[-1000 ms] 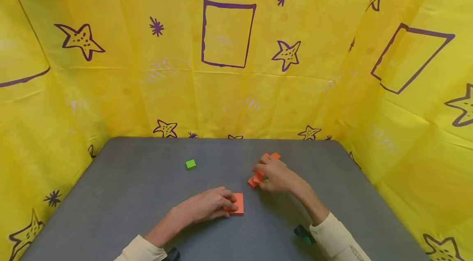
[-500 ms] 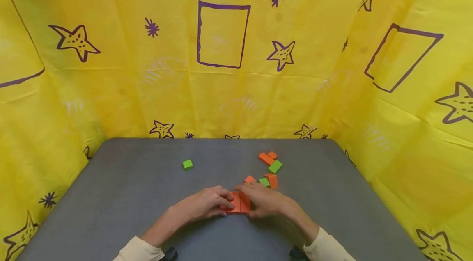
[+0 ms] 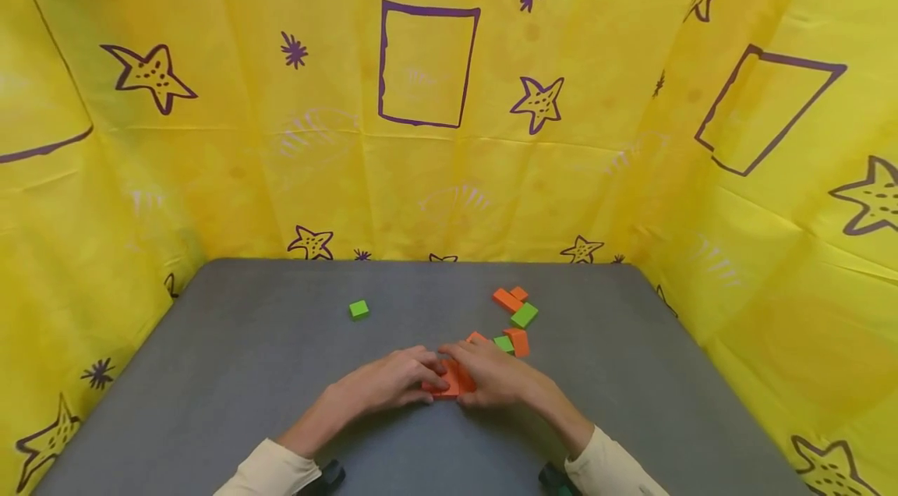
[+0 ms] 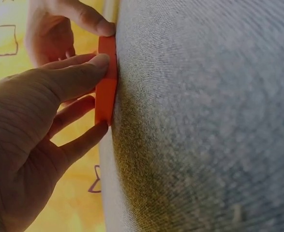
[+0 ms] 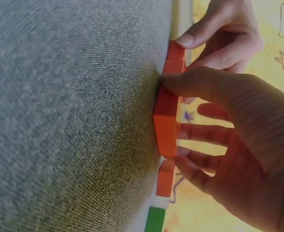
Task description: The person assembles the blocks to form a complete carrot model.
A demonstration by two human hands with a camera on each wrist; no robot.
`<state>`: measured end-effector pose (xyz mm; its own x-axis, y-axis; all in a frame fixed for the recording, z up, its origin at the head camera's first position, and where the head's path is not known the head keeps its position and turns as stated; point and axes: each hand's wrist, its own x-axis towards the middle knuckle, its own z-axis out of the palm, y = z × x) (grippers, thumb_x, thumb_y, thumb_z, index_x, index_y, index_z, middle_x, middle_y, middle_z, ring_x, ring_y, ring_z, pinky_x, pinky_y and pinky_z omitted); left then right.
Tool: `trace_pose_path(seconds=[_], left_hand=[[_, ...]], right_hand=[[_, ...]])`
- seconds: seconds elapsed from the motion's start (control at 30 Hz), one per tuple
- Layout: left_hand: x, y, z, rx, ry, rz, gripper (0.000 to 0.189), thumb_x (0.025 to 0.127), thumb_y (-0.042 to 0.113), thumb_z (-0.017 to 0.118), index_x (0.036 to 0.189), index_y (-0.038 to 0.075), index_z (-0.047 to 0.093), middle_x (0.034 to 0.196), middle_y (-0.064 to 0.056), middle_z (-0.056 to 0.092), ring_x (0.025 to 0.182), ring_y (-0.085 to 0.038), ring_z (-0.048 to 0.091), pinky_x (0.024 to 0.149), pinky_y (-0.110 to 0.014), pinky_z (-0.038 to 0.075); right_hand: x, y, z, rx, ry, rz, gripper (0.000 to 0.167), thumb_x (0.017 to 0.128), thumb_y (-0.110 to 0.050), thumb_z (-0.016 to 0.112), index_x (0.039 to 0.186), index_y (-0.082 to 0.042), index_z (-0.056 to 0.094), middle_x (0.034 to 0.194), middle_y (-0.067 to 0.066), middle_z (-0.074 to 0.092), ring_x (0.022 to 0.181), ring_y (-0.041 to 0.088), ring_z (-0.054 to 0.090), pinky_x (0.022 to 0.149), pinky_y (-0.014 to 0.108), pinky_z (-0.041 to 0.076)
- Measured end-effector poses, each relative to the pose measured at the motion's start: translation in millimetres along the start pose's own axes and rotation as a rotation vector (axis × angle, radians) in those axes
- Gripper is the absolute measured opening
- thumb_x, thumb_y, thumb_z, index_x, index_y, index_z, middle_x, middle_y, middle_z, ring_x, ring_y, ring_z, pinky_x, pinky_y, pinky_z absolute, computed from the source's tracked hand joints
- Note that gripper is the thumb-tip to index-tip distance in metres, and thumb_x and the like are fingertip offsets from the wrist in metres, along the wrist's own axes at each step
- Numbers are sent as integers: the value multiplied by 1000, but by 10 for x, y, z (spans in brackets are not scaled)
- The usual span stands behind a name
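Flat orange blocks (image 3: 449, 385) lie side by side on the grey table between the two hands. My left hand (image 3: 389, 384) grips their left part, with thumb at the near side and fingers over the top and far side. From the right, my right hand (image 3: 496, 373) holds an orange block (image 5: 166, 123) at the row's right end, its thumb on the near face and fingers at the far side. In the left wrist view, the thumb and little finger of the left hand (image 4: 35, 101) touch an orange block (image 4: 104, 99). The hands partly hide the row.
Just beyond the right hand lie an orange block (image 3: 519, 341) and a green block (image 3: 503, 344). Farther back are another green block (image 3: 525, 315) and an orange block (image 3: 507, 299). A lone green block (image 3: 358, 310) sits left of centre. Yellow curtains (image 3: 435, 192) surround the grey table (image 3: 245, 340).
My right hand has come from the loose blocks at the right to the left hand's orange blocks, bringing an orange block against their right side. The left hand has stayed nearly in place.
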<state>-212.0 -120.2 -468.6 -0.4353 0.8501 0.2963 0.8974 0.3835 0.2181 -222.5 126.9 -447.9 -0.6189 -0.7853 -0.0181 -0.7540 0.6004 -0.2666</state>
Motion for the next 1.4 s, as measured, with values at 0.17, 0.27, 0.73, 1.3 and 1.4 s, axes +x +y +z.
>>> trace_pose_path(seconds=[0.17, 0.27, 0.73, 1.3, 1.4], left_hand=[[-10, 1, 9, 19, 3, 5, 24, 93, 22, 80, 116, 19, 81, 117, 2, 73, 108, -13, 66, 94, -26, 57], [-21, 7, 18, 27, 14, 10, 24, 92, 22, 80, 116, 18, 80, 118, 1, 73, 109, -14, 66, 94, -27, 57], [-38, 22, -55, 46, -63, -22, 31, 98, 29, 75, 127, 18, 74, 137, -3, 68, 127, -17, 64, 106, -36, 55], [-65, -114, -45, 72, -95, 13, 32, 100, 29, 72, 131, 23, 73, 125, 6, 68, 115, -10, 63, 102, -27, 55], [-57, -109, -40, 98, -112, -8, 31, 100, 30, 72, 130, 25, 75, 122, 7, 67, 109, -8, 61, 97, -24, 55]], right_hand=[[13, -2, 2, -22, -16, 20, 71, 90, -29, 82, 150, -12, 49, 136, 3, 64, 116, 16, 58, 106, 39, 51], [12, -7, 7, -14, -18, 25, 71, 91, -30, 82, 151, -11, 49, 137, 3, 64, 119, 18, 59, 108, 40, 51], [-6, 112, -254, 76, -18, 86, 62, 96, -33, 77, 150, -12, 53, 133, 7, 63, 116, 22, 57, 101, 46, 51], [143, 481, -177, -134, 70, -50, 19, 94, 1, 73, 111, -5, 75, 100, 6, 66, 89, 19, 62, 85, 33, 57], [142, 454, -178, -145, 107, -34, 13, 94, -5, 74, 107, -6, 75, 96, 5, 67, 86, 18, 62, 82, 32, 56]])
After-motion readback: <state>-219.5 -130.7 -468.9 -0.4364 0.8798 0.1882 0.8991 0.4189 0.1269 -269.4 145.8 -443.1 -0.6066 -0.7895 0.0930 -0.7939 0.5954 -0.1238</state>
